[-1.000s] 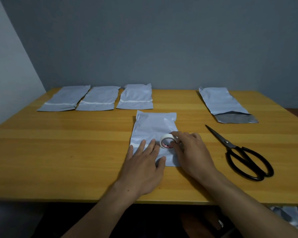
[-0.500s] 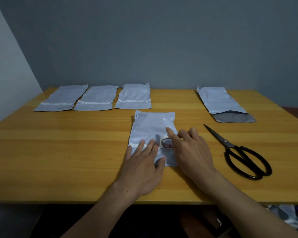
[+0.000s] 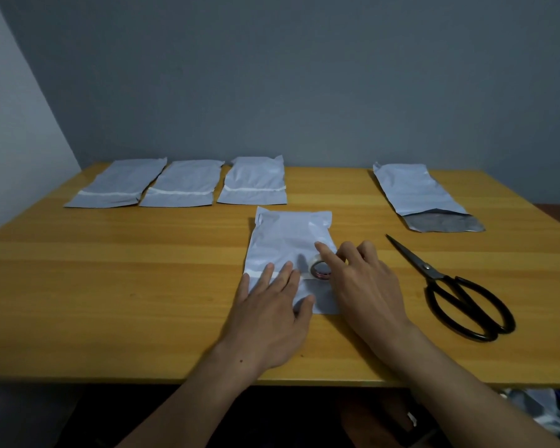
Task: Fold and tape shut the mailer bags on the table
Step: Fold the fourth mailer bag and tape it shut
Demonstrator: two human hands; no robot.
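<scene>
A grey mailer bag (image 3: 285, 240) lies folded in the middle of the wooden table (image 3: 110, 286). My left hand (image 3: 269, 305) rests flat on its near half, fingers straight, pressing the fold down. A white tape strip (image 3: 256, 273) runs across the bag from its left edge to a tape roll (image 3: 320, 272) standing on the bag. My right hand (image 3: 366, 286) holds that roll, with the index finger stretched over its top and the other fingers curled at its right side. The thumb is hidden.
Three folded bags with tape strips lie in a row at the back left (image 3: 117, 185), (image 3: 183, 185), (image 3: 254, 182). An unfolded bag with its mouth open (image 3: 414, 192) lies at the back right. Black scissors (image 3: 459, 299) lie shut to the right of my right hand.
My right index finger has straightened out over the tape roll, and the hand has settled lower on it. The left hand stays pressed on the bag.
</scene>
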